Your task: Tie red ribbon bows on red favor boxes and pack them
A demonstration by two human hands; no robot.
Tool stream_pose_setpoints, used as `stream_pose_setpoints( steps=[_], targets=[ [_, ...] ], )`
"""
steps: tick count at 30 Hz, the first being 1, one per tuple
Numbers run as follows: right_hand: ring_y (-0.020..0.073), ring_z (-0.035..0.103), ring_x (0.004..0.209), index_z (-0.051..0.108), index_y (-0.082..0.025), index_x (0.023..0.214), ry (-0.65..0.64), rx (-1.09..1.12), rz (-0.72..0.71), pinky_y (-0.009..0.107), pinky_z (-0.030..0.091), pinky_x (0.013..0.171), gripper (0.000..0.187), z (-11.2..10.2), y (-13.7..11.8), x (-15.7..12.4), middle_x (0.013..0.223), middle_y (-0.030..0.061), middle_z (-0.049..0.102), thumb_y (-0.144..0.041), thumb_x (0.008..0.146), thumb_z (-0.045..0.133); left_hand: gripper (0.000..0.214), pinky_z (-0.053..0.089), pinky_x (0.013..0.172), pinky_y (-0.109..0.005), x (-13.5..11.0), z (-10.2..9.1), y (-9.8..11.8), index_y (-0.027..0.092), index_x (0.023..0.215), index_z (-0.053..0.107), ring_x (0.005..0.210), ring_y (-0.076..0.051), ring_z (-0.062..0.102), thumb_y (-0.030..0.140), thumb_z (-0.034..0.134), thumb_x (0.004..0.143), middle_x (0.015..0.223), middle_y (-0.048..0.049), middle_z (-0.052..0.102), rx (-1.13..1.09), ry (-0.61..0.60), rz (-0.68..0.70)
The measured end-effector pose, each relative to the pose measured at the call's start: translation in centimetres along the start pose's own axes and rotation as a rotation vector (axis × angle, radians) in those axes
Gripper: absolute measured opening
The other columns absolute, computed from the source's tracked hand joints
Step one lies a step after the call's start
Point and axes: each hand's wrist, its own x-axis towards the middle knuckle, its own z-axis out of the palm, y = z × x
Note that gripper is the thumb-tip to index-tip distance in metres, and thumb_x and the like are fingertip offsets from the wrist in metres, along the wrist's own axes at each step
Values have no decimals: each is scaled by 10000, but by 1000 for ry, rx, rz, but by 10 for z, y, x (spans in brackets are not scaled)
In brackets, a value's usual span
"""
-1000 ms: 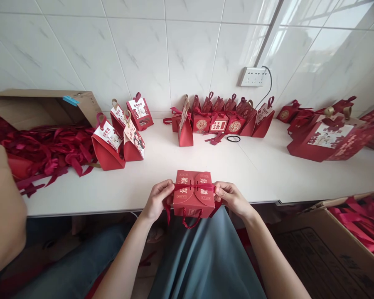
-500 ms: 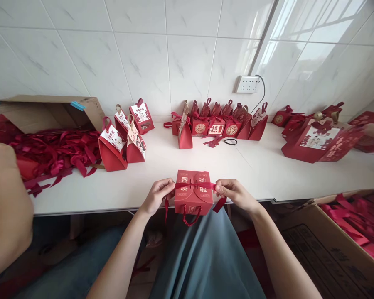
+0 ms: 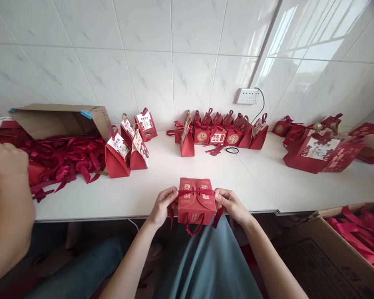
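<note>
A small red gift box (image 3: pixel 196 200) with two rounded flaps and a cord handle sits at the near edge of the white table (image 3: pixel 162 174). A red ribbon (image 3: pixel 195 192) runs across its top. My left hand (image 3: pixel 163 205) pinches the ribbon's left end at the box's left side. My right hand (image 3: pixel 231 203) pinches the right end at the box's right side. Both ribbon tails hang down past the table edge.
A heap of red ribbons (image 3: pixel 62 160) spills from a tipped cardboard box (image 3: pixel 59 120) at the left, where another person's hand (image 3: pixel 4 160) reaches. Finished red boxes (image 3: pixel 218 133) line the wall; more stand at the right (image 3: pixel 318 151). A carton of ribbons (image 3: pixel 358 232) sits low right.
The view has tilted, so everything sits lower in the frame. My hands have drawn closer to the box sides with the ribbon. The other person's hand at the left has moved toward the ribbon heap.
</note>
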Motion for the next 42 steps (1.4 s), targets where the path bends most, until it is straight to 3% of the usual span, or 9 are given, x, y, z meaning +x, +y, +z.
stream_pose_setpoints(
  steps=[23,27,33,37,42],
  targets=[
    [58,293,459,400,-167,552,-46,131,-44,227,184,476,501,1,21,3,481,-58,373,-551,802,601,497,171,464,-223,-1,1,-4,180,556,342,472,-63,242,550,621,737,501,61,312,-1,-8,19],
    [58,314,451,429,-165,555,-17,114,10,214,225,468,499,2,4,-2,479,-58,399,-568,762,636,463,182,464,-225,-1,-2,2,178,563,370,471,-69,263,525,615,747,503,57,333,50,-13,6],
    [129,525,579,542,-163,690,0,72,89,268,423,610,498,4,-31,-11,610,6,558,-644,814,503,379,244,495,-230,-5,-5,32,172,584,429,508,-91,337,456,600,768,542,35,401,186,-144,-55],
    [134,537,604,533,-168,677,49,-88,59,268,424,624,480,10,-47,-13,620,11,575,-624,824,506,385,279,515,-240,-4,-3,47,171,577,447,529,-104,360,467,554,799,558,24,413,286,-168,-60],
    [112,480,569,524,-168,658,91,-263,68,243,363,545,456,11,-53,-13,601,-5,556,-604,784,572,359,220,464,-221,1,-4,49,173,590,453,475,-71,294,435,597,787,542,49,363,400,-122,-84]
  ],
)
